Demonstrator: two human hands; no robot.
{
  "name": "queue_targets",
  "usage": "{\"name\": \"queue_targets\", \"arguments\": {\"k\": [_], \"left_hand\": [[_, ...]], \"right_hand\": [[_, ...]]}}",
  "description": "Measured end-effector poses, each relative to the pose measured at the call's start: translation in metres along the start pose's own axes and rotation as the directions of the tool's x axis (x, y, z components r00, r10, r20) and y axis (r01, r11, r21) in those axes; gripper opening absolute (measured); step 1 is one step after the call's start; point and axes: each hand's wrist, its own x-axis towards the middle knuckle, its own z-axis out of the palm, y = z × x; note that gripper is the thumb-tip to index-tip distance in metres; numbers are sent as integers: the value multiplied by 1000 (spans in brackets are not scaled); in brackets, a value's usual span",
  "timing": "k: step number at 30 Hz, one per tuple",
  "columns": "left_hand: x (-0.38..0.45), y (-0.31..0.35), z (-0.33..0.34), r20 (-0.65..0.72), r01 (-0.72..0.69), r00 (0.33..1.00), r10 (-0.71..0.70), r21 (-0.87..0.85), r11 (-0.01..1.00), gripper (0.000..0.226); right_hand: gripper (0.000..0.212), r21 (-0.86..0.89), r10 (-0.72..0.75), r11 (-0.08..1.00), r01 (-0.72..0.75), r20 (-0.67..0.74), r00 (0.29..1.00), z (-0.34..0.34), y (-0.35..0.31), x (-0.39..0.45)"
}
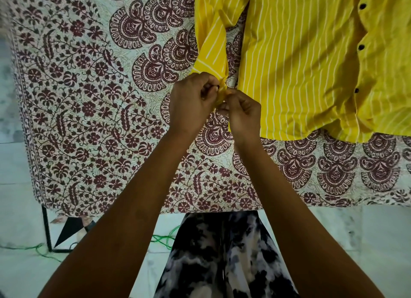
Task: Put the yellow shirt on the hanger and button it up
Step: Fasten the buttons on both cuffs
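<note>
1. Both hands meet at the cuff end of a sleeve (211, 50) of the yellow shirt (300, 64), which lies spread on a table under a maroon-printed cloth (89, 97).
2. The left hand (191, 102) is curled almost closed, thumb and fingertips pinched on the yellow cuff fabric (222, 93) bunched between the two hands.
3. The right hand (243, 113) is likewise curled tight, its fingertips gripping the same fabric from the opposite side; the two hands nearly touch.
4. Whether a cuff button sits between the fingers cannot be told; the fabric hides it.
5. The shirt's front shows three dark buttons (360, 46) along the placket, at the right of the view.
6. A green cord (162, 238) trails across the pale floor beneath the table edge.
</note>
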Motion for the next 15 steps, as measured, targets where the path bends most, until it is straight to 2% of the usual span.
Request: {"name": "queue_targets", "arguments": {"k": [4, 10, 13, 15], "left_hand": [[-1, 1, 0, 17, 34, 999, -33, -45, 998, 17], [-5, 1, 1, 40, 96, 995, -92, -127, 987, 26], [-7, 5, 2, 46, 185, 983, -179, -200, 962, 28], [-8, 6, 4, 45, 252, 967, -249, -244, 936, 24]], "right_hand": [[26, 87, 12, 996, -12, 1, 1000, -3, 4, 1], [10, 68, -70, 995, 72, -33, 997, -1, 12, 7], [7, -78, -172, 983, 167, -60, 983, -1, 11, 10], [4, -206, -278, 942, 267, -25, 960, 0, 10, 8]]}}
